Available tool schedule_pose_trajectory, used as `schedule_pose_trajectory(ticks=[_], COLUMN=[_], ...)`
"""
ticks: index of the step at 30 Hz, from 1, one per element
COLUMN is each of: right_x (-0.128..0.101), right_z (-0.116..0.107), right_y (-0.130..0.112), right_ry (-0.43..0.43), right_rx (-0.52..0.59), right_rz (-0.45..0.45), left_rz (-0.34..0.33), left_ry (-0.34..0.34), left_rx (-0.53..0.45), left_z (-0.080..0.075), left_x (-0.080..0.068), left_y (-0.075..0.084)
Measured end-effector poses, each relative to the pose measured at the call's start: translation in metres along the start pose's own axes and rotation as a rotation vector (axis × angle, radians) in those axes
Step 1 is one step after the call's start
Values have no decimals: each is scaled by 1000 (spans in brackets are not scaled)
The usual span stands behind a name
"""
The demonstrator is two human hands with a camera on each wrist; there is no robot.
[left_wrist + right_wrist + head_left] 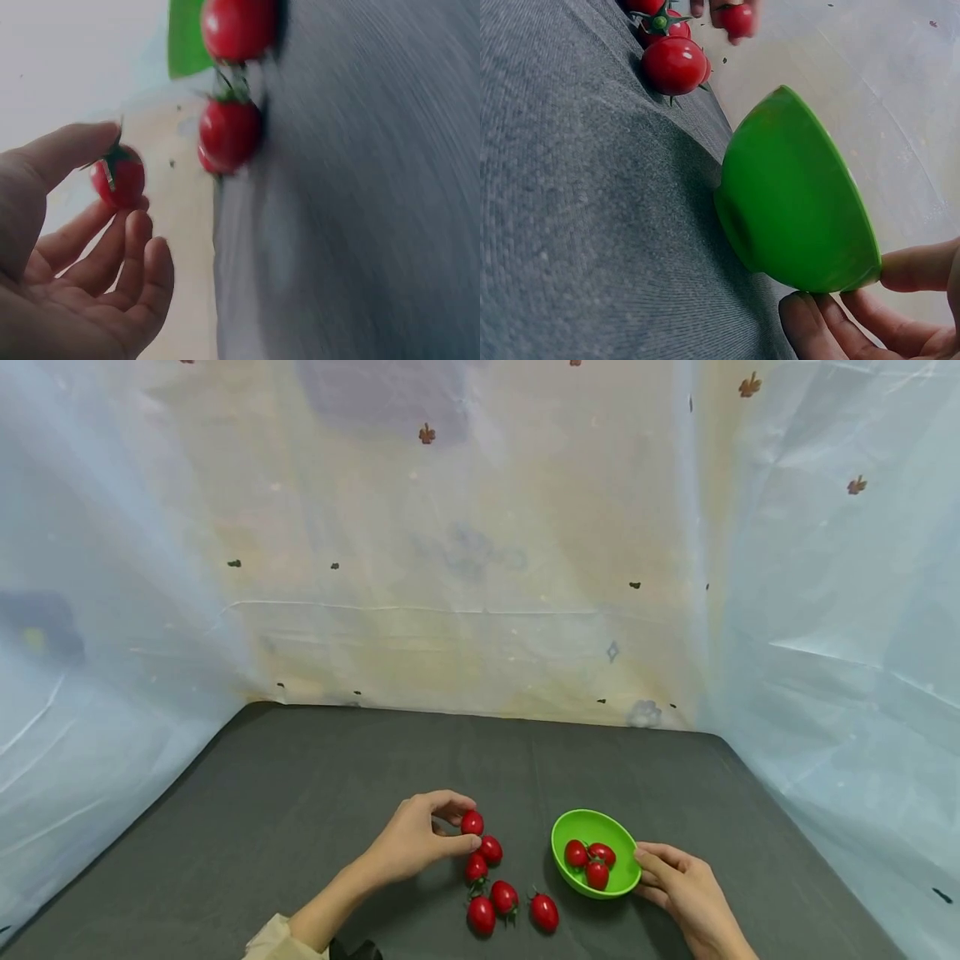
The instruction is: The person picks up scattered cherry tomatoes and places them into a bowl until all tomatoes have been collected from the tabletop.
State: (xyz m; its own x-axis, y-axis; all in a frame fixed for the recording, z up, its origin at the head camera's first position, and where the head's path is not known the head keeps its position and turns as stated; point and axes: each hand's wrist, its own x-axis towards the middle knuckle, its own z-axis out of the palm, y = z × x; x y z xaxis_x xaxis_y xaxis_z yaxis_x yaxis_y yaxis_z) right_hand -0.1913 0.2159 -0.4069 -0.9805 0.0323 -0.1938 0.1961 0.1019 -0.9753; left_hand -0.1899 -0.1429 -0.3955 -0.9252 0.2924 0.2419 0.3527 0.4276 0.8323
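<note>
My left hand [470, 824] pinches a red cherry tomato [472, 822] between thumb and fingers, just above several more tomatoes [491, 849] lying on the dark grey tablecloth. In the left wrist view the held tomato [118, 176] sits between thumb and fingertips [137, 225], its green stalk showing. A green bowl [581, 823] stands to the right with three tomatoes [597, 874] in it. My right hand [647, 867] holds the bowl's right rim; in the right wrist view the thumb lies on the rim of the bowl [795, 202] and the fingers [810, 322] curl beneath.
The dark grey table [300, 793] is walled on three sides by pale translucent sheeting [465, 568]. Loose tomatoes [544, 911] lie near the front edge between my two hands. A beige sleeve [273, 942] covers my left forearm.
</note>
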Motion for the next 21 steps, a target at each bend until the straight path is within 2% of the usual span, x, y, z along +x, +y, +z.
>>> schedule_pose_trajectory(ticks=[5, 13, 21], right_x=[0, -1, 0], right_z=[1, 0, -1], right_y=[2, 1, -1], right_ry=[2, 10, 8], right_rx=[-5, 2, 7], right_rz=[6, 0, -4], left_rz=[35, 102, 125], left_ry=[1, -23, -61], left_rx=[-52, -38, -81], left_z=[16, 44, 66], left_x=[8, 33, 48], left_y=[13, 38, 49])
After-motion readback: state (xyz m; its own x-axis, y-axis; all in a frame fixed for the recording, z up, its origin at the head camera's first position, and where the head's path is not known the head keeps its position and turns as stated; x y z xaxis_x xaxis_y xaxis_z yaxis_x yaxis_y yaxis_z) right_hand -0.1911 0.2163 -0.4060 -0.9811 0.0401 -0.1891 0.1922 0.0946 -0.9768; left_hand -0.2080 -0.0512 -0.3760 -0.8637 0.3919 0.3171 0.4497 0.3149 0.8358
